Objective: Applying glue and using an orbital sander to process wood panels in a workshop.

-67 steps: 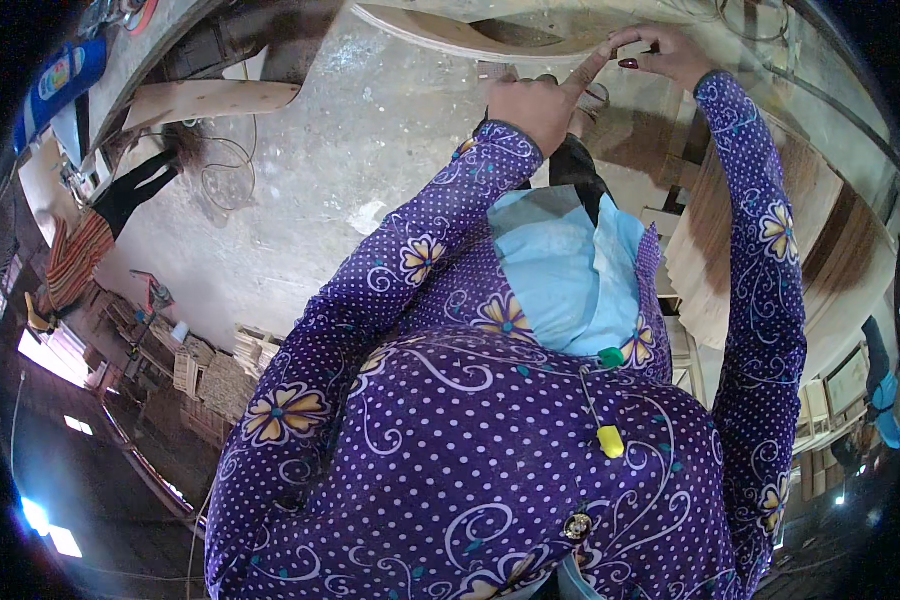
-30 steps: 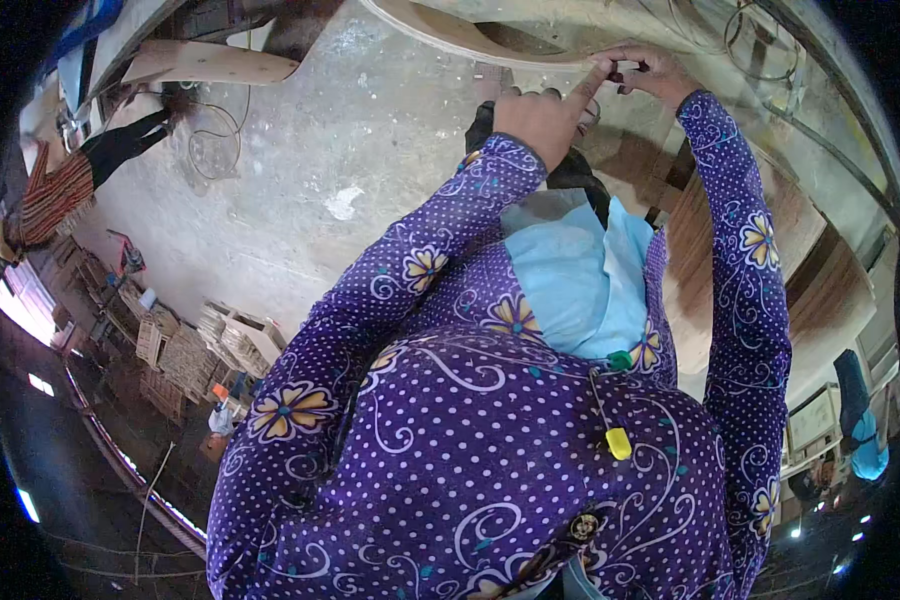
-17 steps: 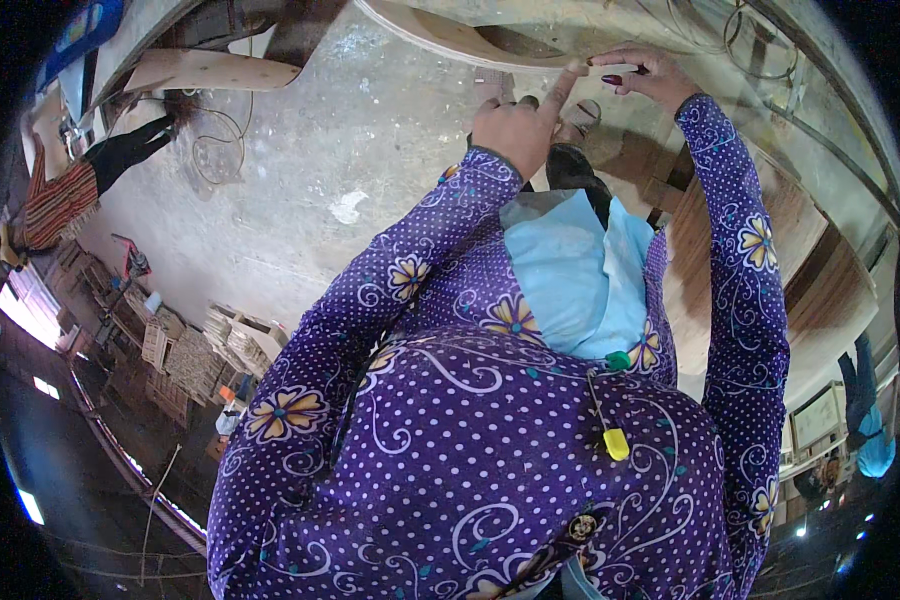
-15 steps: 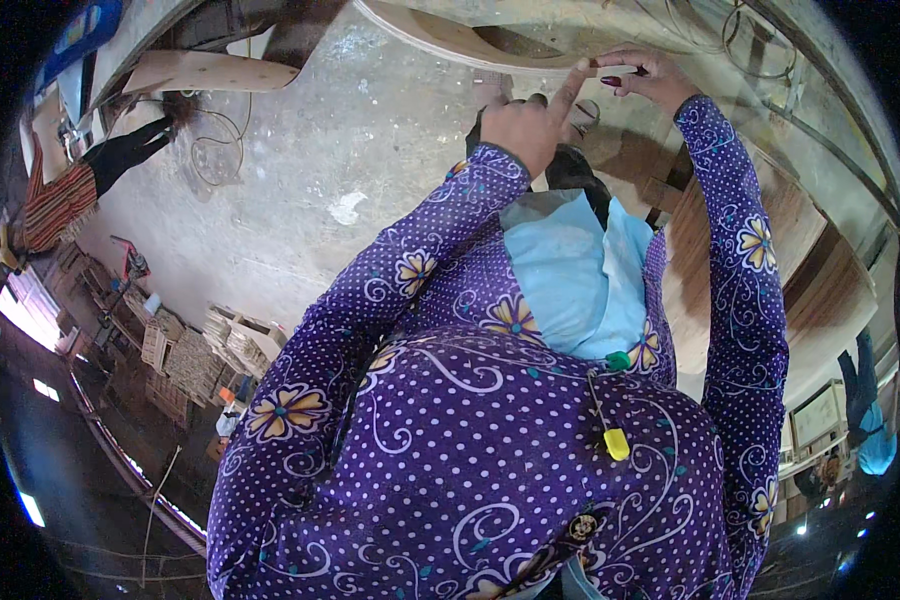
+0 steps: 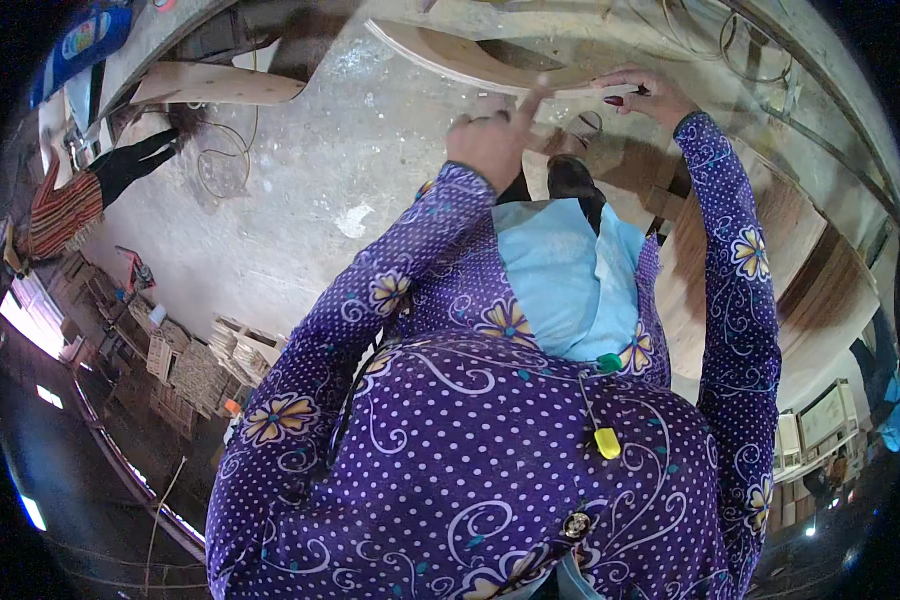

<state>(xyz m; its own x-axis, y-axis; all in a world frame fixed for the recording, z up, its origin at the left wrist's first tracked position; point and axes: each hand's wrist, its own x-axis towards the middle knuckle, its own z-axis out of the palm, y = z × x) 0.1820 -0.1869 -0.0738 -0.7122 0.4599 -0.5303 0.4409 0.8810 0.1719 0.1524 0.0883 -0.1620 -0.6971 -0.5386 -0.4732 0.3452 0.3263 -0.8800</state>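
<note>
My left hand [image 5: 490, 147] is smeared by motion, its index finger stretched toward the edge of a curved pale wooden panel [image 5: 425, 52], the other fingers curled. Whether it holds anything is unclear. Dark-nailed, my right hand [image 5: 660, 98] is closed in a pinch at the panel's right end, with a small whitish piece [image 5: 622, 91] between thumb and fingers. I cannot make out what that piece is. The panel's layered edge faces me. A light blue cloth [image 5: 560, 275] hangs at my front, below both hands.
Large curved wooden sheets [image 5: 800, 250] stand to my right. Another pale curved panel [image 5: 220, 86] lies at far left, near a person in a striped top [image 5: 65, 215]. Cables [image 5: 225, 165] trail on the concrete floor [image 5: 300, 160]. Wood stacks [image 5: 200, 375] stand at left.
My left hand has moved left and slightly down, away from the right hand's fingertips. The right hand keeps its pinch near the panel end. The whole view has shifted slightly.
</note>
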